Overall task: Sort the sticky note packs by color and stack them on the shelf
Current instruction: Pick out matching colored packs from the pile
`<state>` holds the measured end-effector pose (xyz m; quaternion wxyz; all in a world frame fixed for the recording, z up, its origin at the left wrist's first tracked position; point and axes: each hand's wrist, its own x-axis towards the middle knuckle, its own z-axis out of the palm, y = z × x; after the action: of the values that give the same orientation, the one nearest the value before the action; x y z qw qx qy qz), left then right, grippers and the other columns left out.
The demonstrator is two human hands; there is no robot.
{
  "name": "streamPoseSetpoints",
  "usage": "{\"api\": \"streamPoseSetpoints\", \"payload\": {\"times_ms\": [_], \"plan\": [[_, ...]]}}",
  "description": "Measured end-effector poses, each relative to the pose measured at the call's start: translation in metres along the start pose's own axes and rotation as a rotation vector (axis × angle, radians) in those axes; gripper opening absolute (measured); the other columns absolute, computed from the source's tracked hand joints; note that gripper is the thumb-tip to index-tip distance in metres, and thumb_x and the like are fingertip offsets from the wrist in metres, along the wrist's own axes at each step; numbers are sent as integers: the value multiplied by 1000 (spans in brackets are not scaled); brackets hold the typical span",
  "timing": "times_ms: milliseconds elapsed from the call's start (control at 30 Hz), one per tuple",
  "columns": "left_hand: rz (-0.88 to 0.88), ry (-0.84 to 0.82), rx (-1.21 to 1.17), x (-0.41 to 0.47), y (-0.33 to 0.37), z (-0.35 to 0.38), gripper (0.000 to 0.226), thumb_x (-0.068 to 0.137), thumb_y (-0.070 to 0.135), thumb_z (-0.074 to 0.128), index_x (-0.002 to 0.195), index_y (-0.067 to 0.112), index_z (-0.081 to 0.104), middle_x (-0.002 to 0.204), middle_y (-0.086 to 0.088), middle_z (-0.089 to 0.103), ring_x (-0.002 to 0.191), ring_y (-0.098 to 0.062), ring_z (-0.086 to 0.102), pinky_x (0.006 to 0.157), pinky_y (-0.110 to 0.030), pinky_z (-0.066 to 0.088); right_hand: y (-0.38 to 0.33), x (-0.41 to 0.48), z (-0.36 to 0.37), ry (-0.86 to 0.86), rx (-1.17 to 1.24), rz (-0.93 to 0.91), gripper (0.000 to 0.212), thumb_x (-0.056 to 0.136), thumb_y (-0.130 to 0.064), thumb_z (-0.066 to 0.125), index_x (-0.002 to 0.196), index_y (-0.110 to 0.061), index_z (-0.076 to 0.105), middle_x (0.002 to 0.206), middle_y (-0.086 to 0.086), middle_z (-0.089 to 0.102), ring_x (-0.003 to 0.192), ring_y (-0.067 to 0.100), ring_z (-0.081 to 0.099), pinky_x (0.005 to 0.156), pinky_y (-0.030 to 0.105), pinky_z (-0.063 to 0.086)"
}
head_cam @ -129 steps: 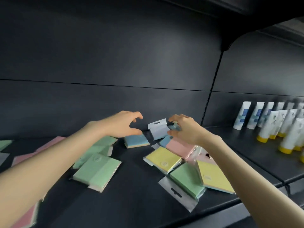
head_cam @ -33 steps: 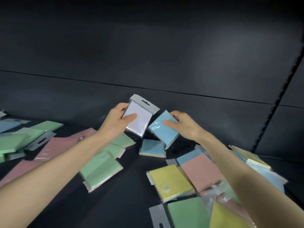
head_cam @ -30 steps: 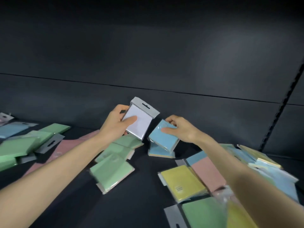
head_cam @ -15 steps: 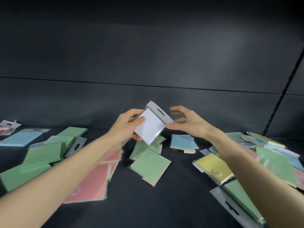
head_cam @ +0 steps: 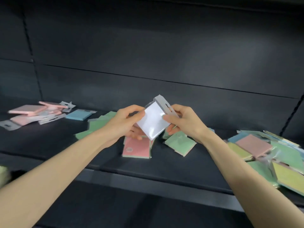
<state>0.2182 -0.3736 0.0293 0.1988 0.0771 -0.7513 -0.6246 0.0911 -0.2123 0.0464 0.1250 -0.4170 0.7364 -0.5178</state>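
Our fingers (head_cam: 138, 113) are closed on the white pack (head_cam: 152, 123) from both sides. The left hand (head_cam: 125, 125) pinches its left edge, thumb on the front face and the other fingers curled behind. The right hand (head_cam: 185, 123) pinches the right edge just under the grey hang tab (head_cam: 164, 106). The pack sits between our two thumbs, lifted clear of the shelf (head_cam: 49, 145), its face turned toward us. Its long axis runs from a low corner by our left fingertips up and rightward to the tab, which pokes out above the right fingers. Neither hand is nearer, since both hold it, so we judge either could carry it off alone.

The pack is a flat rectangle wrapped in glossy clear film that catches glare, and the tab looks like stiff card with a slot cut in it. Just below the left fingers a matte pink pack (head_cam: 137, 148) lies flat. Below the right fingers lies a green pack (head_cam: 180, 143), turned cornerwise. Well out past the left hand we see a blue pack (head_cam: 79, 114) and a loose pink pile (head_cam: 32, 112), tabs splayed. Well out past the right hand sprawls a mixed heap (head_cam: 263, 150) of pink, green, yellow and blue. We see no white stack, so the pack likely needs a bare patch of dark shelf.
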Motion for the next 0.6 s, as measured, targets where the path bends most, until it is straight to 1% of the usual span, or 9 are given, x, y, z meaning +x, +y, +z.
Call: {"api": "streamPoseSetpoints", "payload": {"times_ms": [100,167,233,333,400,433,467,533,600], "plan": [[17,41,46,-34,0,-20,15,97,19,52,107,19,62,101,-11,66,73,-25,70,68,-34,60,-13,-13,33,-11,61,20,17,92,-17,59,101,-2,59,89,9,57,59,14,67,65,29,60],[28,46,54,-52,2,-36,15,95,16,54,106,18,65,98,-9,69,80,-20,70,73,-31,59,-25,-19,54,-22,103,78,30,92,-31,59,106,-4,60,95,8,58,70,19,69,73,33,60],[40,57,61,-65,5,-54,15,92,14,59,100,23,68,95,-1,72,88,-15,70,78,-27,58,-39,-18,71,-51,127,116,39,90,-49,55,106,-15,63,103,3,66,82,21,71,78,33,59],[69,65,90,-79,7,-82,17,89,14,64,101,23,71,102,5,72,102,-15,66,87,-32,56,-56,-10,95,-139,163,109,55,87,-63,47,111,-17,66,110,4,69,93,18,71,86,32,56],[87,56,117,-87,8,-103,20,88,16,65,105,23,71,107,10,71,106,-15,64,90,-34,54,-64,-1,113,-171,229,95,58,89,-59,48,112,-9,66,112,6,70,100,17,69,91,31,53],[90,51,107,-89,8,-114,20,87,16,65,103,25,72,107,12,70,106,-14,64,90,-34,54,-67,4,122,-176,270,82,54,90,-53,51,109,-5,67,110,7,70,102,17,67,94,31,51],[88,46,80,-91,6,-126,20,86,15,66,102,26,72,107,10,70,106,-15,64,90,-33,54,-70,9,132,-172,317,69,46,90,-45,55,102,-3,68,106,7,71,103,18,67,95,32,50],[66,44,13,-91,0,-148,20,85,10,66,101,21,72,108,-3,70,103,-20,66,85,-27,55,-74,20,153,-147,386,36,25,88,-27,64,86,-2,68,98,8,67,100,18,66,95,30,51],[41,89,20,-87,-8,-173,19,84,8,68,102,13,71,107,-11,70,94,-17,69,78,-17,54,-77,34,175,-122,348,22,11,84,-13,68,87,-3,68,98,6,65,91,12,65,85,20,52]]}}
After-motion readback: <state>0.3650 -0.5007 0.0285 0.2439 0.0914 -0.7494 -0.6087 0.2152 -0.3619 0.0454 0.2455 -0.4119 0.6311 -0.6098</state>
